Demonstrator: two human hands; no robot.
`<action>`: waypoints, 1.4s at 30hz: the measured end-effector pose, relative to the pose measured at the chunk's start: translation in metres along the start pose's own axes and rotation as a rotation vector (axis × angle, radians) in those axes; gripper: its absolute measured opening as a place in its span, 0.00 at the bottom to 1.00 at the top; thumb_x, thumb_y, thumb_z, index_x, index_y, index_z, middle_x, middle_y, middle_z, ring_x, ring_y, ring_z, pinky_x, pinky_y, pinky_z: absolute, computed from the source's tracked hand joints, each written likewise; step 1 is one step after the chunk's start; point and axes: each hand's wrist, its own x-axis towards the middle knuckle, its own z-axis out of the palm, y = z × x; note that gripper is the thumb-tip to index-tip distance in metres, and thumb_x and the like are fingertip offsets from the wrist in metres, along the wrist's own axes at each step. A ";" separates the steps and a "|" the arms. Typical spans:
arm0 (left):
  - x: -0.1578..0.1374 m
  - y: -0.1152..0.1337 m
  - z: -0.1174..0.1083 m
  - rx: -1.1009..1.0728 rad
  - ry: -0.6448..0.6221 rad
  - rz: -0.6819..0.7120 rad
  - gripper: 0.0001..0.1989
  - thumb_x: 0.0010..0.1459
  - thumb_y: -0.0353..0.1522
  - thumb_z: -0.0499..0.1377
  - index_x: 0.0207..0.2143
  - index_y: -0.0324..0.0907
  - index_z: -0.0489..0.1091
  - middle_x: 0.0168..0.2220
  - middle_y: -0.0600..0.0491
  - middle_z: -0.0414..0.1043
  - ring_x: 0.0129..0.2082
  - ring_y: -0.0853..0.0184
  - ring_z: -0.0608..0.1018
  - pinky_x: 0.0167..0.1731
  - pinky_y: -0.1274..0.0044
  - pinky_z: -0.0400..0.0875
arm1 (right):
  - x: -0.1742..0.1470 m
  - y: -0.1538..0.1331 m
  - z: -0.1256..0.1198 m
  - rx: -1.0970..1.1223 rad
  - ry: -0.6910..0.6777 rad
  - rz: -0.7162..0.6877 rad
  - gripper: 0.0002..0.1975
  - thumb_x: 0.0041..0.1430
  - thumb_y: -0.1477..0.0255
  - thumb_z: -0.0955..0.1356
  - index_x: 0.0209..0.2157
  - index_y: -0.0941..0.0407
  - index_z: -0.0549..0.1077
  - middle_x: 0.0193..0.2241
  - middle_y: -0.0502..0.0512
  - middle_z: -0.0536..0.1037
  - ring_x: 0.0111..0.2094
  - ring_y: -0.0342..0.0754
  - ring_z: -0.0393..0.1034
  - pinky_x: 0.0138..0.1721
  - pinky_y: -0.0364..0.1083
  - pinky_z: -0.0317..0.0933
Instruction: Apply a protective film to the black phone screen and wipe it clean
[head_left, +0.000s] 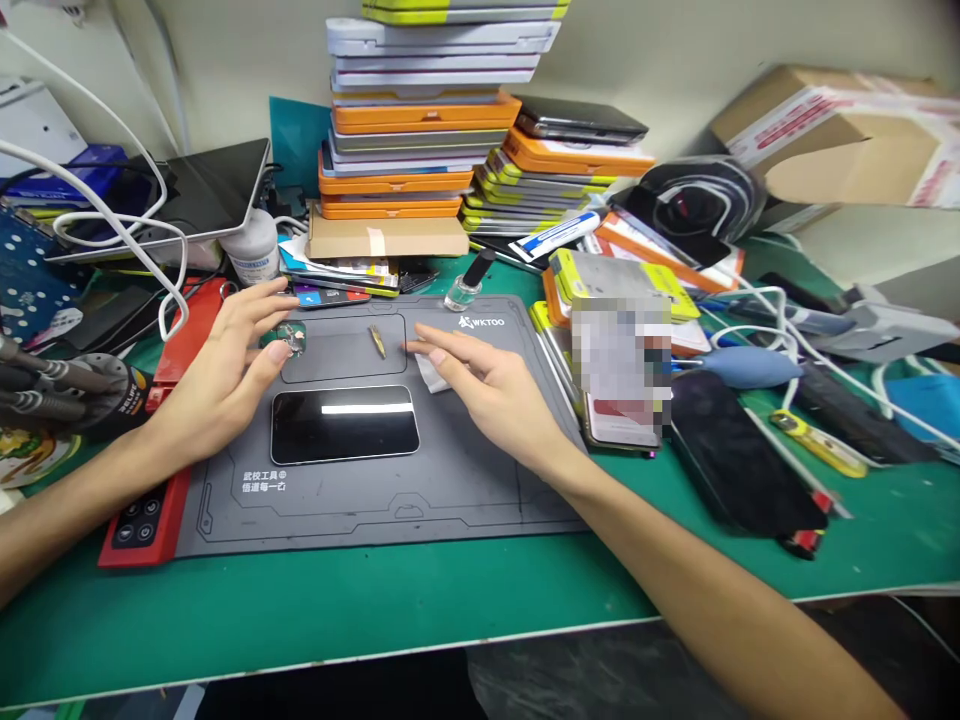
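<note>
A smartphone (345, 425) with a dark screen and a light frame lies flat on the grey work mat (465, 480). My left hand (232, 375) hovers over the mat's left side, fingers apart and holding nothing. Just beyond its thumb is a small green part (298, 338), perhaps a circuit board, partly covered by the fingers. My right hand (495, 390) is held above the mat to the right of the phone, fingers stretched out with nothing in them. Beneath its fingertips a small white piece (431, 374) shows in part. Between the hands lies a small brass-coloured pointed piece (377, 341).
Tall stacks of flat boxes (405, 150) stand at the back. A glass bottle with a black cap (465, 285) sits at the mat's rear edge. To the right are a lit phone (622, 425), a blue air blower (754, 367) and a yellow cutter (817, 443). Screwdrivers (67, 375) stand at left.
</note>
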 end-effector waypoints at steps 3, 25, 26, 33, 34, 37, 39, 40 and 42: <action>0.000 0.002 -0.001 0.014 -0.031 0.005 0.22 0.76 0.44 0.53 0.69 0.55 0.60 0.78 0.47 0.50 0.73 0.50 0.67 0.69 0.50 0.71 | -0.001 0.001 0.000 -0.046 0.000 -0.012 0.18 0.75 0.63 0.67 0.62 0.46 0.79 0.57 0.52 0.84 0.67 0.58 0.71 0.72 0.71 0.56; -0.002 0.007 -0.004 0.159 -0.029 0.057 0.22 0.78 0.43 0.49 0.70 0.53 0.61 0.76 0.48 0.53 0.76 0.50 0.60 0.72 0.50 0.69 | -0.002 -0.002 0.000 0.004 -0.019 0.030 0.22 0.76 0.60 0.67 0.66 0.49 0.73 0.58 0.57 0.83 0.66 0.61 0.72 0.68 0.71 0.62; -0.002 0.007 -0.004 0.171 -0.034 0.071 0.22 0.78 0.43 0.49 0.70 0.53 0.61 0.76 0.48 0.54 0.77 0.51 0.59 0.73 0.50 0.67 | -0.002 -0.002 0.000 -0.003 -0.012 0.025 0.22 0.76 0.61 0.67 0.66 0.49 0.74 0.58 0.58 0.83 0.66 0.61 0.73 0.68 0.72 0.61; -0.001 0.009 -0.005 0.221 -0.037 0.109 0.21 0.78 0.41 0.47 0.69 0.52 0.62 0.75 0.47 0.56 0.76 0.54 0.60 0.76 0.52 0.60 | -0.003 -0.005 0.001 -0.072 0.066 -0.023 0.21 0.76 0.63 0.66 0.66 0.48 0.72 0.60 0.57 0.82 0.66 0.60 0.72 0.64 0.69 0.67; -0.001 0.010 -0.005 0.233 -0.031 0.123 0.21 0.78 0.41 0.47 0.68 0.51 0.62 0.74 0.47 0.57 0.76 0.54 0.60 0.76 0.53 0.59 | -0.003 -0.006 0.001 -0.083 0.074 -0.034 0.21 0.76 0.63 0.66 0.66 0.48 0.71 0.61 0.57 0.82 0.66 0.59 0.71 0.62 0.67 0.69; 0.000 0.011 -0.005 0.253 -0.008 0.155 0.20 0.79 0.39 0.47 0.66 0.48 0.65 0.71 0.46 0.63 0.74 0.55 0.63 0.76 0.55 0.60 | -0.005 -0.011 0.001 -0.099 0.102 -0.083 0.21 0.77 0.62 0.65 0.66 0.47 0.70 0.61 0.56 0.82 0.67 0.58 0.70 0.61 0.63 0.70; 0.000 0.011 -0.005 0.232 0.010 0.167 0.19 0.79 0.38 0.47 0.64 0.46 0.67 0.68 0.46 0.66 0.71 0.56 0.67 0.73 0.56 0.64 | -0.006 -0.015 0.001 -0.075 0.125 -0.115 0.19 0.77 0.62 0.65 0.64 0.47 0.72 0.59 0.55 0.83 0.66 0.57 0.71 0.63 0.62 0.68; 0.000 0.012 -0.005 0.227 0.024 0.176 0.19 0.79 0.38 0.47 0.64 0.46 0.68 0.66 0.46 0.68 0.69 0.56 0.69 0.71 0.57 0.67 | -0.006 -0.017 0.001 -0.055 0.139 -0.129 0.17 0.77 0.61 0.64 0.62 0.47 0.73 0.58 0.55 0.83 0.65 0.56 0.72 0.64 0.62 0.67; 0.000 0.013 -0.005 0.229 0.049 0.194 0.18 0.79 0.38 0.46 0.61 0.46 0.70 0.61 0.46 0.72 0.64 0.57 0.74 0.67 0.59 0.71 | -0.007 -0.021 0.001 -0.021 0.167 -0.153 0.15 0.78 0.61 0.64 0.58 0.48 0.76 0.55 0.55 0.85 0.63 0.55 0.74 0.65 0.61 0.65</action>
